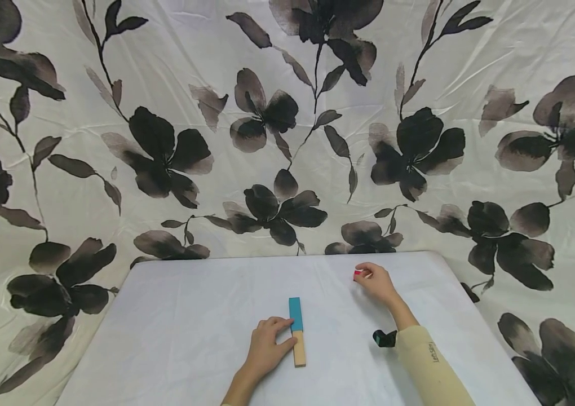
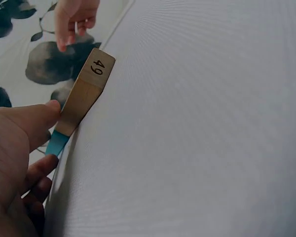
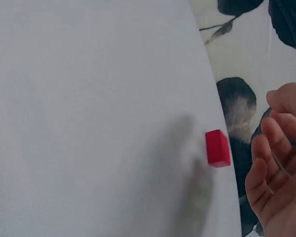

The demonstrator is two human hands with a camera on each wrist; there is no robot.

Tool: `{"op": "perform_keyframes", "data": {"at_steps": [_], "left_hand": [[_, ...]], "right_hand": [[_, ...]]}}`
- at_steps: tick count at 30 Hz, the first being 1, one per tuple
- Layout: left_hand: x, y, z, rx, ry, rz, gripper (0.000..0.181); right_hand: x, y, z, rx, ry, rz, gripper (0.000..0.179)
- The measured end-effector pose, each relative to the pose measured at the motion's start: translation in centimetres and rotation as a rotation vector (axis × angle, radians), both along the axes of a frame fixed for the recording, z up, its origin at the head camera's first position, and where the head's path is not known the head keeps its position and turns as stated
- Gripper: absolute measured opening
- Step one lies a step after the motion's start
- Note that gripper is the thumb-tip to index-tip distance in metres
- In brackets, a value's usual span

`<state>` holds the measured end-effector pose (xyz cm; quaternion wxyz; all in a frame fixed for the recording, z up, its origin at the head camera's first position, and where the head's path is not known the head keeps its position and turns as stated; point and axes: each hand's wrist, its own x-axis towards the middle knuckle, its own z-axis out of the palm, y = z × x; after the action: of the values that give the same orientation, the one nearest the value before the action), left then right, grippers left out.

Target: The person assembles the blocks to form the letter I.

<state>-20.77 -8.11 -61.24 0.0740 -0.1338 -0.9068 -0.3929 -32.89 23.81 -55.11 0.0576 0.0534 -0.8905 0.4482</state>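
In the head view a teal block [image 1: 295, 313] and a plain wooden block [image 1: 299, 352] lie end to end in one line on the white table. My left hand [image 1: 269, 344] rests at their left side, with a finger at the teal one and the thumb at the wooden one. Dark digits mark the end of the wooden block [image 2: 81, 98] in the left wrist view. Near the table's far edge, my right hand [image 1: 376, 282] hovers by a small red block [image 1: 357, 275]. From the right wrist, this red block [image 3: 217, 148] sits on the table, apart from the loosely bent fingers [image 3: 276, 133].
The white table [image 1: 191, 316] has rounded far corners. Behind it hangs a pale cloth [image 1: 267, 169] with dark flowers. A small black device [image 1: 384, 338] sits at the right sleeve's cuff [image 1: 411, 338].
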Motion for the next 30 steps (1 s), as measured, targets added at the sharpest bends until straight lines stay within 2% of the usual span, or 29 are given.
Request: {"op": "perform_keyframes", "data": {"at_steps": [4,12,21,30], "left_hand": [[0.0,0.1,0.0,-0.018,-0.007,0.017,0.043],[0.0,0.3,0.4,-0.021,-0.038,0.033,0.042],[-0.1,0.2,0.3,0.004,-0.054,0.048,0.041],[-0.3,0.4,0.3,-0.022,-0.015,0.065,0.037]], "right_hand": [[0.1,0.5,-0.8,0.021,-0.009,-0.055,0.034],[0.2,1.4,-2.2,-0.077,-0.111,-0.146,0.039],[0.3,1.5,-3.0,-0.12,-0.201,-0.14,0.041],[-0.3,1.5,-3.3,-0.065,-0.2,-0.142,0.046]]}}
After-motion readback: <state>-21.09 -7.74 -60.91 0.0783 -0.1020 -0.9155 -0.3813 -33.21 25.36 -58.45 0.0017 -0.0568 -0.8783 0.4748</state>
